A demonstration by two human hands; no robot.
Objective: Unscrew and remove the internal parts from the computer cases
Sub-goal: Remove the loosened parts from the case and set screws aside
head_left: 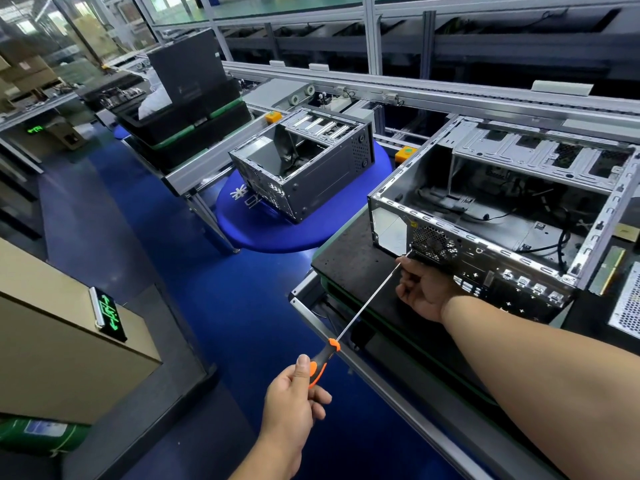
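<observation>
An orange-and-black screwdriver [320, 363] meets a silver-grey computer case [491, 216] with honeycomb-patterned vent, above a glossy blue floor [207, 289].

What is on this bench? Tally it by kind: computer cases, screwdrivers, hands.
Open grey metal computer cases: 2, the near one and the far one on the round blue pad
Long orange-and-black-handled screwdriver: 1
Bare hands: 2, left hand gripping the handle, right hand at the tip
Total: 5
</observation>
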